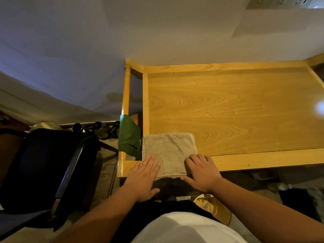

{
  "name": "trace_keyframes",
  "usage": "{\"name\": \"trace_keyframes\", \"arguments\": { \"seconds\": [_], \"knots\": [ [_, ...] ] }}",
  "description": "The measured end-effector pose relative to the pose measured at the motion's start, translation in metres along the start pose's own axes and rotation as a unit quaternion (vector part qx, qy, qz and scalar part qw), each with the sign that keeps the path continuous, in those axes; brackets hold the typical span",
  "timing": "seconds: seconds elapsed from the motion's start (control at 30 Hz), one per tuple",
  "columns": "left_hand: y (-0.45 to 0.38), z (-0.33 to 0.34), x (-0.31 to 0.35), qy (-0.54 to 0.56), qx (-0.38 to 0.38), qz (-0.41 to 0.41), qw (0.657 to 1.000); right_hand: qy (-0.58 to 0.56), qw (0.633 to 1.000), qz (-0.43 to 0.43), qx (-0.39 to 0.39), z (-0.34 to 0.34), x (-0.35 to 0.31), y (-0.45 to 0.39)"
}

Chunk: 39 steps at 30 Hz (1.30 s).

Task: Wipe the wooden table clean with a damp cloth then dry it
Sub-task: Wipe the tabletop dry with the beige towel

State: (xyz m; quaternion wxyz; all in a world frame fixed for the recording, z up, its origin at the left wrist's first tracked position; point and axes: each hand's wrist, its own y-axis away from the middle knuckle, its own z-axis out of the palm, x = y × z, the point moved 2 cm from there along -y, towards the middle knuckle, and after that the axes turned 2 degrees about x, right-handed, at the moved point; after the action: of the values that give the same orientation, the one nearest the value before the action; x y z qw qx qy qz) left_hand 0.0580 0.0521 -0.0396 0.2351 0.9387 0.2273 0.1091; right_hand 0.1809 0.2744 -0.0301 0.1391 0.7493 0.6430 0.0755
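Note:
A folded beige towel [169, 151] lies on the near left corner of the wooden table [236, 111], its near edge hanging over the front rail. My left hand [144, 176] rests flat on the towel's left near part with straight fingers. My right hand [201, 172] sits at the towel's right near corner, fingers bent down on the cloth edge and thumb stretched along the hanging hem. A green cloth [128, 135] hangs over the table's left side rail, just left of the towel.
The table has raised rails on all sides and stands against a white wall. A dark chair [52, 165] is on the left. Dark bottles [96, 127] stand on the floor behind it. A round plate [213, 207] lies below the table's front edge.

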Motion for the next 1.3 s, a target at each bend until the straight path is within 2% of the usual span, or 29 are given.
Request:
{"name": "trace_keyframes", "arguments": {
  "seconds": [0.17, 0.3, 0.47, 0.67, 0.83, 1.0, 1.07, 1.3],
  "knots": [
    [-0.017, -0.029, -0.005, 0.096, 0.087, -0.044, 0.991, -0.071, 0.989, 0.106, 0.071, -0.013, -0.024, -0.021],
    [-0.038, -0.058, -0.028, 0.107, 0.153, -0.06, 0.981, -0.123, 0.985, 0.117, 0.015, -0.011, -0.049, -0.039],
    [-0.067, -0.101, -0.079, 0.046, 0.214, -0.107, 0.97, -0.136, 0.983, 0.118, -0.033, 0.003, -0.067, -0.066],
    [-0.109, -0.144, -0.155, 0.01, 0.236, -0.171, 0.957, -0.099, 0.985, 0.138, -0.035, 0.017, -0.07, -0.082],
    [-0.146, -0.149, -0.196, 0.058, 0.181, -0.226, 0.955, -0.103, 0.983, 0.149, -0.016, 0.014, -0.074, -0.084],
    [-0.186, -0.139, -0.21, 0.105, 0.155, -0.216, 0.958, -0.085, 0.983, 0.162, -0.005, 0.007, -0.077, -0.092],
    [-0.195, -0.13, -0.212, 0.112, 0.173, -0.221, 0.953, -0.081, 0.982, 0.17, 0.004, 0.013, -0.076, -0.094],
    [-0.203, -0.123, -0.215, 0.056, 0.201, -0.252, 0.945, -0.068, 0.982, 0.175, -0.013, 0.016, -0.076, -0.097]
  ]
}}
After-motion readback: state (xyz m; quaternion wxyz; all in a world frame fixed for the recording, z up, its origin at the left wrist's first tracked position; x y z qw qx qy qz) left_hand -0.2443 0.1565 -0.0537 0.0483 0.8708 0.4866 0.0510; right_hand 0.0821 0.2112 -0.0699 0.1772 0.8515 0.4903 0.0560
